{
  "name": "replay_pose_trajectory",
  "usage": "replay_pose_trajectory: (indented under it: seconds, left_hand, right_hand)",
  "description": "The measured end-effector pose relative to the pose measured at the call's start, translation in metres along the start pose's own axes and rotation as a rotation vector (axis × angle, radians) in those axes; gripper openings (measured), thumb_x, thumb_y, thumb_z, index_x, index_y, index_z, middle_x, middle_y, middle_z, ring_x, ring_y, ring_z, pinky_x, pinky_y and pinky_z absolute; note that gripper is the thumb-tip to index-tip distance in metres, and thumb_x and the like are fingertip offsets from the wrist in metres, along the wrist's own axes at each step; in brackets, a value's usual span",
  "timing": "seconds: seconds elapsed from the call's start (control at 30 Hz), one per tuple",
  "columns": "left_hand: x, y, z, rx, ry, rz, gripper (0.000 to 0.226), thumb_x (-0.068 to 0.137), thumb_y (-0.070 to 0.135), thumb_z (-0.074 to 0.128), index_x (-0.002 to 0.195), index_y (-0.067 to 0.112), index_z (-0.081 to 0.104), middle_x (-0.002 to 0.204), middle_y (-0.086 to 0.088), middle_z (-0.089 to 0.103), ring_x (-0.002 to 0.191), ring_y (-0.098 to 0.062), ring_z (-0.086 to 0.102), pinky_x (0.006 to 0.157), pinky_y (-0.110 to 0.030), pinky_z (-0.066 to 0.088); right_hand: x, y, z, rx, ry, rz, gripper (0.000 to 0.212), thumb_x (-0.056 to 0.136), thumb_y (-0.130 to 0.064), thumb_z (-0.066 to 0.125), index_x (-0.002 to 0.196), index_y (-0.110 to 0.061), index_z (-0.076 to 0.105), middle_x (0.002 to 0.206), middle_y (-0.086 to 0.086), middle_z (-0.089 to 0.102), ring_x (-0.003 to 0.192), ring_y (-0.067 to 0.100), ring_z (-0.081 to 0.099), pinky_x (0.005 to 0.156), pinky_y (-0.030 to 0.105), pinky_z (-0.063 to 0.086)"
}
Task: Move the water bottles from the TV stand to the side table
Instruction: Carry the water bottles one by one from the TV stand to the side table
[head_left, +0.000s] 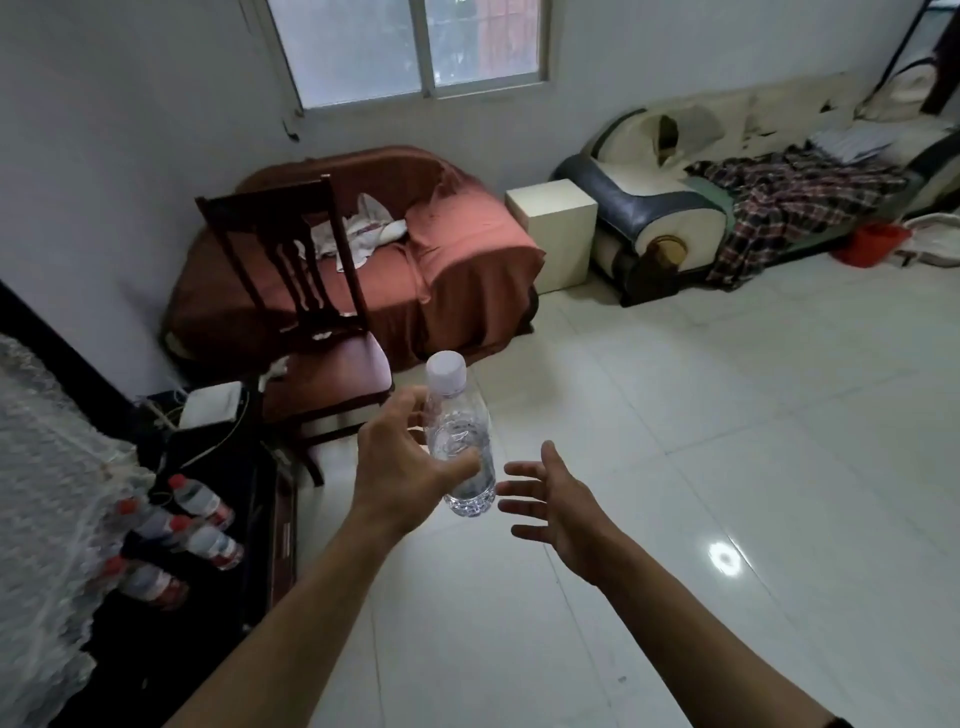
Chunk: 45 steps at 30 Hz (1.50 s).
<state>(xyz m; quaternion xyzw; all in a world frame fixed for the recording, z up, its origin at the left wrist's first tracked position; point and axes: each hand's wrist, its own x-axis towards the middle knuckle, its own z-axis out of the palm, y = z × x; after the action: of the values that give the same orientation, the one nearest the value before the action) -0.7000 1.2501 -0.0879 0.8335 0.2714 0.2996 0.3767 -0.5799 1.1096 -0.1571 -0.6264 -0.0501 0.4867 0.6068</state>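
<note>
Head view, left hand (402, 465) gripping clear water bottle (460, 441), right hand (553, 501) spread beside it

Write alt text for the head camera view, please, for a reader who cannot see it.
A person's left hand grips a clear water bottle above a tiled floor, and the open right hand reaches toward it. More bottles lie on the dark TV stand at the left; a cream side table stands between two sofas.
</note>
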Motion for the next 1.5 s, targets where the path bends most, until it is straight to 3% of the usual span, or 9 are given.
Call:
replay_pose_trajectory:
  seconds: [0.17, 0.5, 0.6, 0.73, 1.0, 1.3, 1.43, 1.5]
  left_hand:
    - [0.052, 0.038, 0.059, -0.006, -0.043, 0.091, 0.055, 0.055, 0.033, 0.084, 0.104, 0.025, 0.06, 0.093, 0.007, 0.071, 0.082, -0.011, 0.069, 0.071, -0.033, 0.061]
    - [0.146, 0.075, 0.158, -0.063, -0.183, 0.223, 0.054, 0.058, 0.019, 0.09, 0.104, 0.018, 0.063, 0.092, 0.005, 0.069, 0.081, -0.011, 0.066, 0.064, -0.01, 0.051]
    - [0.179, 0.071, 0.187, -0.068, -0.215, 0.269, 0.056, 0.057, 0.022, 0.09, 0.105, 0.015, 0.064, 0.093, 0.002, 0.069, 0.081, -0.013, 0.066, 0.065, -0.013, 0.053]
    - [0.238, 0.063, 0.221, -0.124, -0.233, 0.319, 0.058, 0.058, 0.027, 0.09, 0.107, 0.015, 0.062, 0.099, 0.0, 0.069, 0.085, -0.016, 0.066, 0.071, -0.027, 0.06]
    - [0.363, 0.049, 0.254, -0.206, -0.239, 0.338, 0.06, 0.059, 0.023, 0.093, 0.109, 0.015, 0.061, 0.101, 0.0, 0.067, 0.084, -0.013, 0.064, 0.069, -0.024, 0.058]
    - [0.457, 0.034, 0.294, -0.205, -0.249, 0.272, 0.058, 0.061, 0.024, 0.093, 0.11, 0.016, 0.062, 0.1, 0.002, 0.069, 0.086, -0.011, 0.066, 0.072, -0.024, 0.058]
    - [0.502, 0.032, 0.322, -0.188, -0.247, 0.25, 0.056, 0.061, 0.023, 0.093, 0.108, 0.015, 0.064, 0.098, 0.002, 0.071, 0.084, -0.01, 0.067, 0.071, -0.014, 0.054]
    - [0.527, 0.032, 0.34, -0.177, -0.241, 0.245, 0.056, 0.058, 0.027, 0.092, 0.106, 0.017, 0.065, 0.096, 0.003, 0.072, 0.082, -0.011, 0.068, 0.072, -0.021, 0.058]
  right_hand:
    - [0.012, -0.042, -0.061, 0.043, 0.071, -0.058, 0.061, 0.099, -0.061, 0.024, 0.117, -0.018, 0.064, 0.114, 0.007, 0.071, 0.109, 0.026, 0.064, 0.099, 0.049, 0.049]
    - [0.05, -0.093, -0.144, 0.123, 0.224, -0.086, 0.063, 0.099, -0.062, 0.024, 0.117, -0.017, 0.064, 0.115, 0.004, 0.07, 0.109, 0.025, 0.064, 0.099, 0.049, 0.049]
    - [0.074, -0.108, -0.16, 0.108, 0.269, -0.083, 0.063, 0.098, -0.063, 0.024, 0.117, -0.018, 0.064, 0.116, 0.003, 0.069, 0.109, 0.025, 0.064, 0.098, 0.048, 0.049]
    - [0.114, -0.143, -0.173, 0.056, 0.339, -0.094, 0.063, 0.099, -0.062, 0.023, 0.118, -0.017, 0.063, 0.115, 0.002, 0.069, 0.109, 0.024, 0.063, 0.095, 0.045, 0.049]
    - [0.205, -0.228, -0.184, 0.031, 0.406, -0.111, 0.064, 0.099, -0.062, 0.022, 0.117, -0.017, 0.064, 0.114, 0.003, 0.07, 0.108, 0.024, 0.064, 0.093, 0.043, 0.05]
    - [0.296, -0.276, -0.204, 0.13, 0.388, -0.08, 0.067, 0.097, -0.065, 0.023, 0.117, -0.016, 0.065, 0.114, 0.005, 0.07, 0.108, 0.025, 0.064, 0.093, 0.044, 0.051]
    - [0.344, -0.3, -0.224, 0.21, 0.362, -0.079, 0.069, 0.097, -0.066, 0.025, 0.115, -0.014, 0.066, 0.113, 0.008, 0.071, 0.106, 0.026, 0.066, 0.095, 0.046, 0.051]
    - [0.37, -0.315, -0.238, 0.227, 0.346, -0.082, 0.069, 0.096, -0.066, 0.025, 0.115, -0.015, 0.066, 0.113, 0.008, 0.071, 0.107, 0.026, 0.066, 0.097, 0.047, 0.051]
